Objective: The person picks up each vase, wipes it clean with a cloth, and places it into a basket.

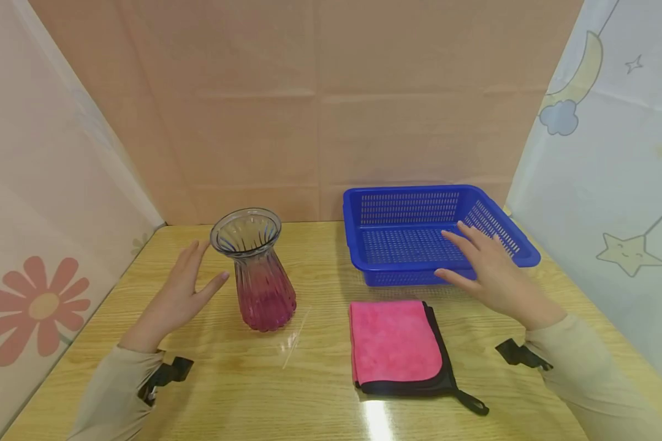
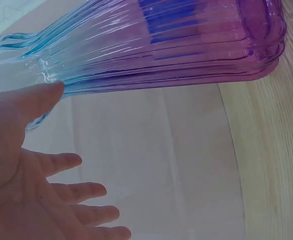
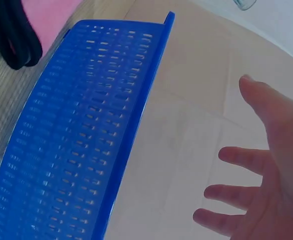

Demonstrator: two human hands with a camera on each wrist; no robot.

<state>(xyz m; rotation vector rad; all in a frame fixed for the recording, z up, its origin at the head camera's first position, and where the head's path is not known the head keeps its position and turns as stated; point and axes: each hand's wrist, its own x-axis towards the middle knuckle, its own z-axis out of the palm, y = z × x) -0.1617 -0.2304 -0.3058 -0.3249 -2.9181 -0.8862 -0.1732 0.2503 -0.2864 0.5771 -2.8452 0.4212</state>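
Head view gives me the whole table, and from the far left I start with the left hand: fingers spread, thumb apart, nothing held. It is just beside the vase, which stands upright on the wood; the left wrist view puts my thumb over the neck, but I cannot tell whether it touches. If I take the vase, I judge the narrow neck under the flared rim the best place, thumb on one side and fingers on the other, closing gently since ribbed glass may slip, with a second hand low on the heavy-looking base. Next comes the cloth, folded flat in front of the basket, its loop pointing toward me and right; I would pinch both layers at a folded edge so it does not fall open. Behind it sits the basket, light-looking and likely to slide if knocked. Farthest right, the right hand hovers by its near right side, fingers spread, holding nothing; I would lift it well over the rim before crossing.
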